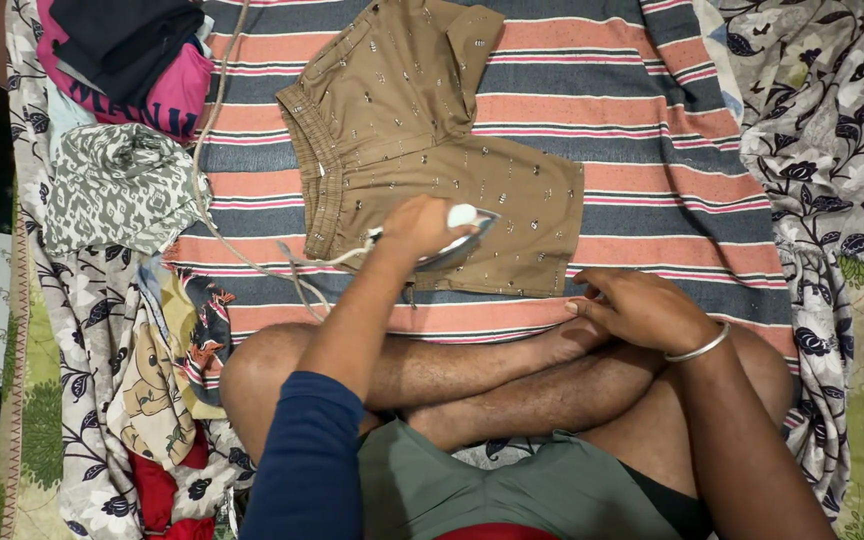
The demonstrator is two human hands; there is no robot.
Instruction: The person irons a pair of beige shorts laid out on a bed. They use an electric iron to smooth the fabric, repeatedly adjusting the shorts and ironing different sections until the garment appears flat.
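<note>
A pair of brown patterned shorts (402, 120) lies flat on a striped cloth (642, 120) in front of my crossed legs. My left hand (414, 226), in a blue sleeve, grips the handle of an electric iron (469, 228) that rests on the lower leg of the shorts. My right hand (640, 308), with a metal bangle on the wrist, rests on my foot just below the shorts' hem, fingers loosely curled and holding nothing.
The iron's cord (214, 120) runs up the left side. A folded grey patterned garment (117, 185) and a stack of pink and dark clothes (132, 55) lie at the top left. More crumpled clothes (167, 390) sit beside my left knee. A floral sheet (812, 150) borders the right.
</note>
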